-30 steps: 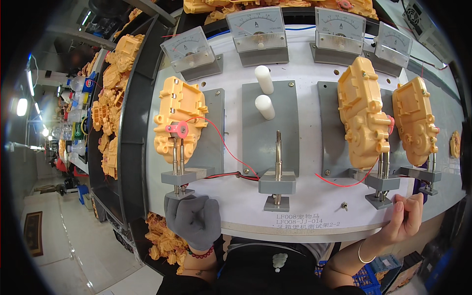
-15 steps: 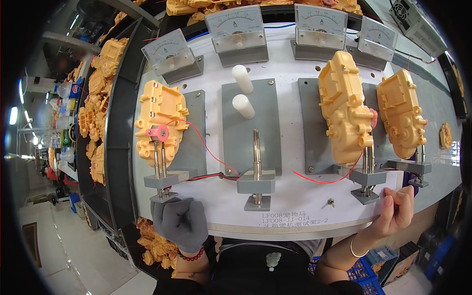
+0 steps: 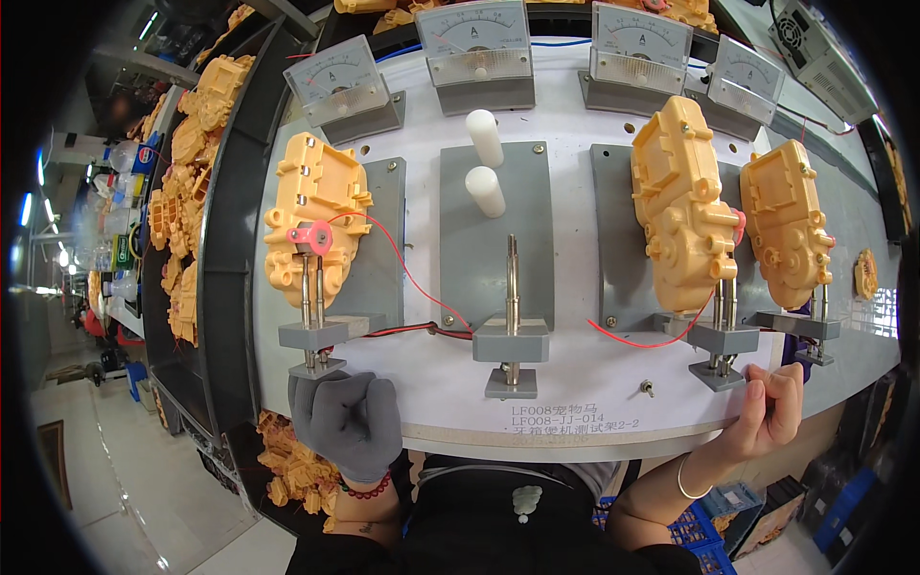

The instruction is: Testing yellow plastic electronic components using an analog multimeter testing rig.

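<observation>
My left hand (image 3: 347, 422), in a grey glove, is closed into a fist just below the small grey foot plate (image 3: 317, 368) of the left pin fixture. Its fingertips are hidden. Above it, a yellow plastic gearbox housing (image 3: 321, 216) with a pink wheel (image 3: 310, 238) and a red wire stands over two metal pins. My bare right hand (image 3: 770, 410) is curled, thumb against the fingers, at the table's front edge beside the foot plate (image 3: 717, 375) of another pin fixture. Whatever it may hold does not show. Over that fixture stands a second yellow gearbox (image 3: 678, 206).
A third yellow gearbox (image 3: 786, 220) stands farther right. Two white pegs (image 3: 486, 192) rise from the middle grey plate (image 3: 460, 240), behind metal pins (image 3: 513, 283). Analog meters (image 3: 476, 43) line the back. A small metal switch (image 3: 647, 388) lies near the front; a black rack of yellow housings (image 3: 216, 86) is at left.
The whole view has shifted slightly, with the fixtures a little higher in the picture. Both hands keep nearly the same closed shapes and places beside the foot plates.
</observation>
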The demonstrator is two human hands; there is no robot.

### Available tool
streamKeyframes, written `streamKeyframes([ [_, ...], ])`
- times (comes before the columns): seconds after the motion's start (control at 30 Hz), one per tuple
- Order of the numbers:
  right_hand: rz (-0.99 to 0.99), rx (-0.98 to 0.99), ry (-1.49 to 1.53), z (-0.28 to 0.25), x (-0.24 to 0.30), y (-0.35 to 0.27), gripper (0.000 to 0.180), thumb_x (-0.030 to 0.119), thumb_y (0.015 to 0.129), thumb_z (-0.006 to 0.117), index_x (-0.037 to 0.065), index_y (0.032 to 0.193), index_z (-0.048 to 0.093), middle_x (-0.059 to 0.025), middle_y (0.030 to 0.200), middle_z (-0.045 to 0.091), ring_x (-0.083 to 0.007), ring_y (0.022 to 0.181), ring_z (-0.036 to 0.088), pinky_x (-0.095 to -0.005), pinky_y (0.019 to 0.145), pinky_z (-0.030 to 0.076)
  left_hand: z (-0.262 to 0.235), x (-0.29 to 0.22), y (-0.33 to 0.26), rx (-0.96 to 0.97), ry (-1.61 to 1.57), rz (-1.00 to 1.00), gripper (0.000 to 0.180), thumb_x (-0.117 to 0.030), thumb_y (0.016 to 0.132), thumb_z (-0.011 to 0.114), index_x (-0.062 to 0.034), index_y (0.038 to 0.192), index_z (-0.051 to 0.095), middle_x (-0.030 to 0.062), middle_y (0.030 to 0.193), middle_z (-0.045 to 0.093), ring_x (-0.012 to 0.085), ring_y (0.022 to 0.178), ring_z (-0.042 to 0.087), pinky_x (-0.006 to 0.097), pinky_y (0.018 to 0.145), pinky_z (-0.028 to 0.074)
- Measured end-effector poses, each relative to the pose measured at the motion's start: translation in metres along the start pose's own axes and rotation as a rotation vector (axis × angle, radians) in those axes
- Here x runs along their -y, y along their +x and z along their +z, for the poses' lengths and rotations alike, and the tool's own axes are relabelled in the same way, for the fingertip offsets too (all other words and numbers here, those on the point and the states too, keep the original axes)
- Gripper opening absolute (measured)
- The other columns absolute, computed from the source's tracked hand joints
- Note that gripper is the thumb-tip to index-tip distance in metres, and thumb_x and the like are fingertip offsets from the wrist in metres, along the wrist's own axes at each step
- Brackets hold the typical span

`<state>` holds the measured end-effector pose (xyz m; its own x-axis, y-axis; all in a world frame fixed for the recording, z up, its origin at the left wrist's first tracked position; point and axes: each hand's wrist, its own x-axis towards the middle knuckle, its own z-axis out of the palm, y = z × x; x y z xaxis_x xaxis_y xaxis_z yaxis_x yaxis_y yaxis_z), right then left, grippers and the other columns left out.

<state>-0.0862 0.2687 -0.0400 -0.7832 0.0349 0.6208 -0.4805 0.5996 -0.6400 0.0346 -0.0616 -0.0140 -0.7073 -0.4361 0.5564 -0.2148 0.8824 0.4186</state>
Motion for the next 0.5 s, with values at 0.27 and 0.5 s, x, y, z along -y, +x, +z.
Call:
streamKeyframes([
  [0.27,-0.001,0.002,-0.005,-0.0011,-0.0011,-0.0002,0.029,0.022,0.078,0.069,-0.006,0.072,0.062,-0.0022,0.062,0.041,-0.0106,0.056,0.032,-0.0268,0.051,0.018,0.0004,0.0012,-0.0003,0.007,-0.016,-0.008,0.009,-0.003,0.065,0.065,-0.006,0.065,0.057,0.0056,0.062,0.05,0.0233,0.059,0.046,0.033,0.053,0.034],
  [0.5,-0.006,-0.003,0.003,0.0001,-0.0011,-0.0001,0.029,0.021,0.077,0.069,-0.007,0.072,0.062,-0.0021,0.061,0.041,-0.0111,0.056,0.032,-0.027,0.052,0.019,-0.0005,0.0015,0.0003,0.021,-0.025,0.019,0.007,0.0,0.066,0.063,-0.0032,0.066,0.056,0.0059,0.066,0.048,0.0202,0.06,0.044,0.032,0.053,0.032],
])
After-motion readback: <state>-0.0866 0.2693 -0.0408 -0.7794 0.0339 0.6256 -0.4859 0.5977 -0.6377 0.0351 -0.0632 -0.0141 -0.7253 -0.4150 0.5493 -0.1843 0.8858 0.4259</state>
